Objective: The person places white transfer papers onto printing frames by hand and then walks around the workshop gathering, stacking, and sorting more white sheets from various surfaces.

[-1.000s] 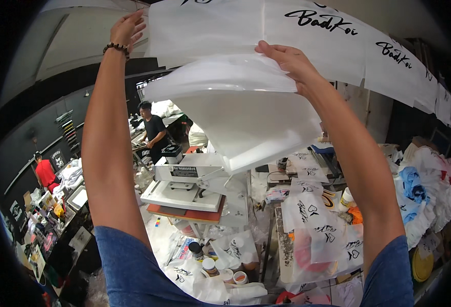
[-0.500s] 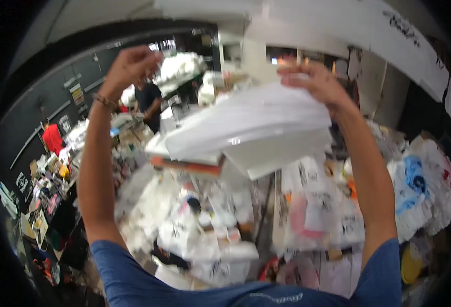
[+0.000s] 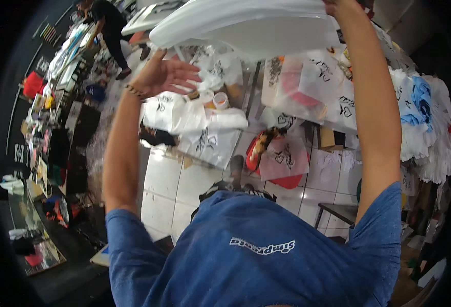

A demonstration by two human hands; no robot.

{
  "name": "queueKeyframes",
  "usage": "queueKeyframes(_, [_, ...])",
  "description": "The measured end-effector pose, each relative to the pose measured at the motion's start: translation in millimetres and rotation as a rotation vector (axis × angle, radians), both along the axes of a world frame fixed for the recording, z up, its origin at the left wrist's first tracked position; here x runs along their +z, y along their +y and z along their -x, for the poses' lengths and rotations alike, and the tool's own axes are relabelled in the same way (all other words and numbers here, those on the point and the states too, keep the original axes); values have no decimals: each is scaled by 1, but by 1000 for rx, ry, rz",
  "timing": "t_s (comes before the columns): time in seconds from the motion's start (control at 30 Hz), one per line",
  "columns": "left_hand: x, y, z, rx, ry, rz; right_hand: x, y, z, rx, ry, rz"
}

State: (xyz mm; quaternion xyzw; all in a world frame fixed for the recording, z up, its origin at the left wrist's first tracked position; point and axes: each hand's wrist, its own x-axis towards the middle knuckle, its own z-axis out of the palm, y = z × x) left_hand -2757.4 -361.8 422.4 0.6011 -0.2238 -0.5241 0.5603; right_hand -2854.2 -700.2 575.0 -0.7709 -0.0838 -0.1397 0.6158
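Note:
A large, thin white sheet [image 3: 246, 28] spans the top of the view, bowed and partly cut off by the upper edge. I cannot tell whether it is fabric or plastic. My right hand [image 3: 342, 7], raised at the sheet's right corner, grips its edge; the fingers are partly out of view. Below the sheet's left end, my left hand [image 3: 168, 75] is open, palm up with fingers spread, holding nothing. Under that hand lie white printed sheets [image 3: 166, 110] and a small round tub [image 3: 220, 100] with orange inside.
More printed white sheets [image 3: 328, 77] cover the surface at right, beside a heap of white and blue cloth [image 3: 420, 102]. A red item under clear printed film [image 3: 284, 158] lies low on the tiled floor [image 3: 169, 189]. A person in dark clothes [image 3: 110, 25] stands far left by a cluttered table.
The view has tipped downward, so the sheet now sits higher in it. My left hand has come down from raised, curled fingers to a spread palm; my right hand stays at the sheet's corner.

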Motion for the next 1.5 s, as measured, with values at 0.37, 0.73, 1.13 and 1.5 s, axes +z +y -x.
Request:
queueKeyframes(0.37, [-127, 72, 110, 735, 289, 636, -145, 100, 125, 160, 140, 307])
queueKeyframes(0.73, [-26, 192, 57, 568, -225, 341, -301, 207, 51, 431, 414, -899])
queueKeyframes(1.13, [56, 219, -87, 517, -418, 433, -164, 253, -64, 161, 225, -584])
queueKeyframes(1.5, [142, 109, -127, 188, -447, 573, 80, 139, -21, -108, -276, 265])
